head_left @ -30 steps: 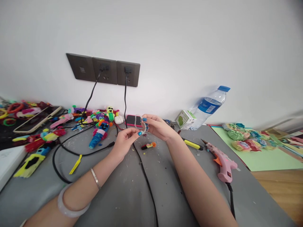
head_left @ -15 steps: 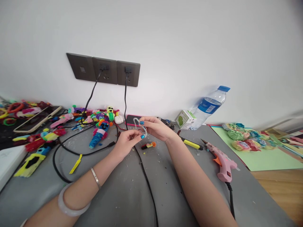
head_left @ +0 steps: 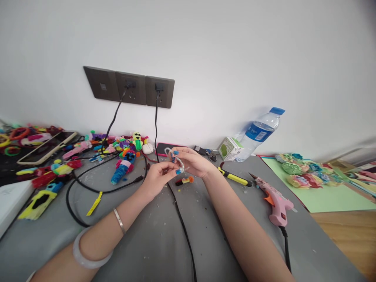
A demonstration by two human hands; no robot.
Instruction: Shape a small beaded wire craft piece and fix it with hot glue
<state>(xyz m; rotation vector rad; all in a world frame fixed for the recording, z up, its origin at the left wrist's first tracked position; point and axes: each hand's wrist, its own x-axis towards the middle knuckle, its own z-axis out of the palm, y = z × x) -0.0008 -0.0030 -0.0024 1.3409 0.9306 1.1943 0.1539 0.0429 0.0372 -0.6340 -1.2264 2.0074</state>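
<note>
Between my two hands, a little above the grey table (head_left: 164,243), is a bent silvery-white pipe cleaner (head_left: 179,164). My left hand (head_left: 158,178) pinches its lower part between thumb and finger. Higher up, my right hand (head_left: 194,161) has its fingertips closed on the curve, and its fingers partly cover the loop. Under my hands lies a small red, yellow and orange fuzzy piece (head_left: 185,180). A black cable (head_left: 180,215) runs across the table just below them.
Colourful pipe-cleaner figures (head_left: 123,166) and a phone (head_left: 47,149) crowd the left. To the right are yellow-handled pliers (head_left: 235,177), a pink glue gun (head_left: 277,203), a small box (head_left: 230,149), a leaning water bottle (head_left: 260,131) and green paper (head_left: 331,197) with crumpled flowers.
My right fingers have shifted slightly down and inward along the pipe cleaner, and its loop looks narrower. My left hand stays nearly in place.
</note>
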